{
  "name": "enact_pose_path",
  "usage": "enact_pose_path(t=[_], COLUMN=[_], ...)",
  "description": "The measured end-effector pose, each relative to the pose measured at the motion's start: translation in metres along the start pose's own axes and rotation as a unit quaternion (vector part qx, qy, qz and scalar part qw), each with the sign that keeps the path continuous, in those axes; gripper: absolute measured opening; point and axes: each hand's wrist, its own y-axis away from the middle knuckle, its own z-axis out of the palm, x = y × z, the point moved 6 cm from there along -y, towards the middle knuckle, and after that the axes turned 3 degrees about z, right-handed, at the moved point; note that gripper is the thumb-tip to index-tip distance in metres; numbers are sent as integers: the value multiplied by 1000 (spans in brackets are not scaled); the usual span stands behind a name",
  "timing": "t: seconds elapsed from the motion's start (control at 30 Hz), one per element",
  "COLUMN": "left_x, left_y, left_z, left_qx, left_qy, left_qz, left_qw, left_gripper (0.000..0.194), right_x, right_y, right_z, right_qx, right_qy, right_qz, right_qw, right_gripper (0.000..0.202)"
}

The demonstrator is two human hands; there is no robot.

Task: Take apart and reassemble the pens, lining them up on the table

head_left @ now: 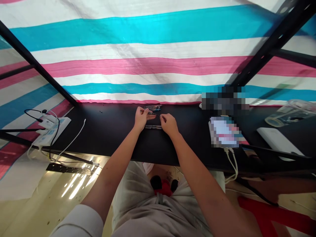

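Note:
Over the middle of the black table, my left hand point(142, 118) has its fingers closed round a slim pen point(151, 113) that points to the right. My right hand point(168, 122) is pinched at the pen's right end; what lies between those fingertips is too small to make out. Several pens point(155, 107) lie in a bunch just beyond my left hand. Nearer to me, dark pens point(153, 127) lie side by side on the table, partly behind my right hand.
A white power strip point(53, 131) with plugs and cables sits at the table's left end. To the right are a phone-like device point(224, 131), blurred out, a white box point(278, 142) and a clear plastic jar point(283, 115). A striped sheet point(148, 65) hangs behind the black table point(116, 131).

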Motion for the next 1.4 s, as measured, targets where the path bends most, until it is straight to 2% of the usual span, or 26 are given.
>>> enact_pose_path(t=[0.13, 0.23, 0.5, 0.93, 1.23, 1.33, 1.4], left_x=[6, 7, 6, 6, 0, -3, -4], left_y=[-4, -6, -5, -2, 2, 4, 3], left_z=[-13, -19, -18, -10, 2, 7, 7], left_qx=[49, 74, 75, 28, -20, -43, -39], left_qy=[1, 0, 11, 20, 7, -7, -23], left_qz=[44, 57, 41, 53, 24, 15, 25], left_qw=[998, 996, 996, 998, 999, 999, 999], left_gripper=[47, 46, 40, 43, 46, 44, 41], right_x=[20, 28, 20, 11, -4, -10, -10], right_y=[-4, -6, -5, -3, 1, 2, 3], right_z=[-6, -7, 1, 4, 3, 2, 0], right_qx=[11, 14, -9, -35, -45, -53, -53], right_qy=[12, -5, -24, 10, -2, -5, 6], right_qz=[57, 71, 41, 34, 10, 11, 23], right_qw=[998, 997, 999, 999, 999, 999, 998], right_gripper=[27, 28, 27, 24, 20, 25, 28])
